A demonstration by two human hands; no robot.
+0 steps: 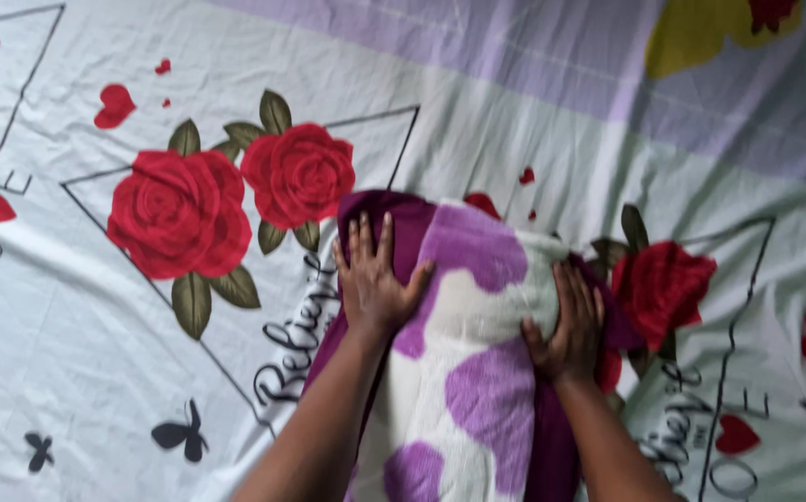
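A folded fleece blanket (473, 307), cream with purple blotches and a dark purple side, lies on a bed sheet (86, 344) printed with red roses. My left hand (371, 279) presses flat on its left edge, fingers spread over the dark purple part. On the blanket's right edge rests my right hand (570, 325), fingers together and curled slightly over the fold. Both forearms reach in from the bottom of the view.
The pale sheet carries red roses (226, 195), small red hearts, black butterflies (182, 433) and script lettering. A lilac band (552, 65) crosses the top right, with a yellow patch (691, 33) in the far corner.
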